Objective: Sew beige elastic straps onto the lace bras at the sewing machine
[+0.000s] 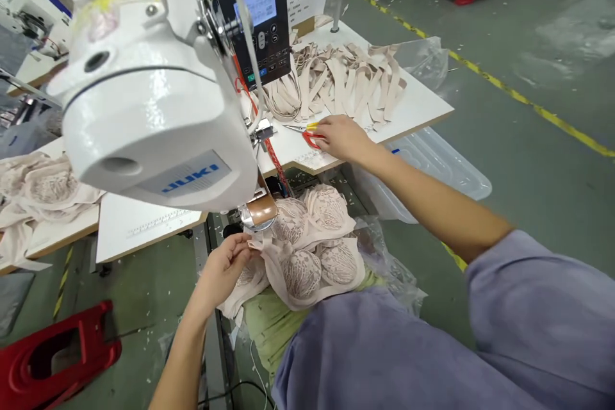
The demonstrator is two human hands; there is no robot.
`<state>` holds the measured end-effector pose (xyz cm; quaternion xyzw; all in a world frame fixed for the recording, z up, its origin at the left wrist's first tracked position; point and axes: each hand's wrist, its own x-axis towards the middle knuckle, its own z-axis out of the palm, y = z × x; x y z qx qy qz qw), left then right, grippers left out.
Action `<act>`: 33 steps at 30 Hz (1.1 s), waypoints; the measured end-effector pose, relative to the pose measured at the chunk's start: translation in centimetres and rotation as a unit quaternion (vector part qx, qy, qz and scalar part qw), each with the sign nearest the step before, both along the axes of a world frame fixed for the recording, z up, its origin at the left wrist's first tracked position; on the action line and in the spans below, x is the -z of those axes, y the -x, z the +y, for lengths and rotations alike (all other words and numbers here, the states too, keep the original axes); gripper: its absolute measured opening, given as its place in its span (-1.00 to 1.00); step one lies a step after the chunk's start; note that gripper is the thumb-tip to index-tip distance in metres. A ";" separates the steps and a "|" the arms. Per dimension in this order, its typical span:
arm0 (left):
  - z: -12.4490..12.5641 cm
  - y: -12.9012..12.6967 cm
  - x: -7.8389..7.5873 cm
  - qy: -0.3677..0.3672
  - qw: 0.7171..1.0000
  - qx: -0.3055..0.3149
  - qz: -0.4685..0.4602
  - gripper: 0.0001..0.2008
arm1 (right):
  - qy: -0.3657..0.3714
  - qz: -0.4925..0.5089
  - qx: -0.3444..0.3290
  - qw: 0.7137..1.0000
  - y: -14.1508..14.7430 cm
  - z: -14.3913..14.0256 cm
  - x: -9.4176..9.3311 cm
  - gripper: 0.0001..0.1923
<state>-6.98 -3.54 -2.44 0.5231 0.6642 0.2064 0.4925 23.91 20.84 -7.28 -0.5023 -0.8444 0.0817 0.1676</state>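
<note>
My left hand [225, 269] grips the edge of a beige lace bra piece [307, 250] just under the sewing machine's arm tip [257, 211]. More lace cups lie bunched on my lap beside it. My right hand [339, 136] reaches out to the white table [423, 106] and rests on small scissors with red and yellow handles [307, 133]. Beyond that hand lies a heap of beige straps [346, 80].
A white JUKI sewing machine [154, 96] with a dark control panel [259, 13] fills the upper left. Clear plastic tray [432, 163] sits below the table edge. Lace pieces [43, 189] lie on the left table. A red stool [52, 359] stands on the floor.
</note>
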 end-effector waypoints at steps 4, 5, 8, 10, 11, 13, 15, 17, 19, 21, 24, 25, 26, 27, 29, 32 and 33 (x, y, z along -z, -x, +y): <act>-0.5 -0.5 1.0 -0.149 0.972 0.037 0.179 -0.76 | 0.076 0.180 -0.016 0.980 1.2 -6.3 -0.5 -0.67; -0.7 -1.1 1.4 -0.196 0.954 0.053 0.222 -0.75 | 0.158 0.214 -0.061 0.962 1.6 -8.9 -0.6 -0.67; -1.2 -3.6 2.0 -0.277 0.919 0.101 0.263 -0.71 | 0.317 0.213 -0.245 0.891 2.8 -15.9 -0.3 -0.45; -1.2 -5.6 1.9 -0.323 0.903 0.117 0.260 -0.70 | 0.347 0.256 -0.268 0.862 3.7 -18.7 -0.1 -0.28; -1.2 -6.5 1.7 -0.346 0.897 0.109 0.254 -0.70 | 0.364 0.303 -0.253 0.843 4.1 -19.4 -0.2 -0.27; -0.9 -8.1 0.9 -0.367 0.902 0.066 0.217 -0.69 | 0.406 0.413 -0.191 0.793 5.0 -19.9 -0.7 -0.38; -0.4 -9.4 0.0 -0.340 0.928 0.002 0.150 -0.66 | 0.429 0.492 -0.122 0.748 5.9 -19.5 -1.8 -0.52; 0.0 -10.2 -0.7 -0.291 0.952 -0.065 0.074 -0.63 | 0.420 0.525 -0.068 0.737 6.6 -18.6 -3.0 -0.65; 0.3 -10.3 -1.1 -0.254 0.959 -0.119 0.037 -0.60 | 0.399 0.534 -0.043 0.744 7.2 -17.5 -4.0 -0.74; 0.4 -9.7 -0.9 -0.249 0.956 -0.140 0.065 -0.59 | 0.372 0.525 -0.032 0.765 7.8 -16.1 -4.6 -0.78; 0.3 -8.1 0.2 -0.289 0.933 -0.130 0.172 -0.76 | 0.332 0.471 -0.025 0.817 8.6 -13.6 -4.5 -0.79; 0.3 -7.6 0.6 -0.312 0.920 -0.115 0.208 -0.79 | 0.325 0.452 -0.029 0.830 8.8 -12.7 -4.4 -0.80; 0.4 -7.1 1.0 -0.339 0.904 -0.097 0.242 -0.78 | 0.322 0.439 -0.037 0.838 9.0 -11.9 -4.2 -0.81; 0.5 -6.7 1.3 -0.366 0.886 -0.078 0.274 -0.76 | 0.320 0.432 -0.048 0.842 9.2 -11.1 -4.1 -0.83; 0.8 -6.1 1.6 -0.405 0.855 -0.041 0.321 -0.74 | 0.315 0.423 -0.070 0.847 9.6 -9.9 -3.9 -0.85; 1.4 -5.7 1.6 -0.408 0.840 -0.028 0.357 -0.70 | 0.286 0.395 -0.092 0.868 10.2 -8.6 -4.0 -0.89; 1.6 -5.6 1.6 -0.404 0.839 -0.029 0.365 -0.70 | 0.272 0.386 -0.101 0.876 10.3 -8.3 -4.1 -0.91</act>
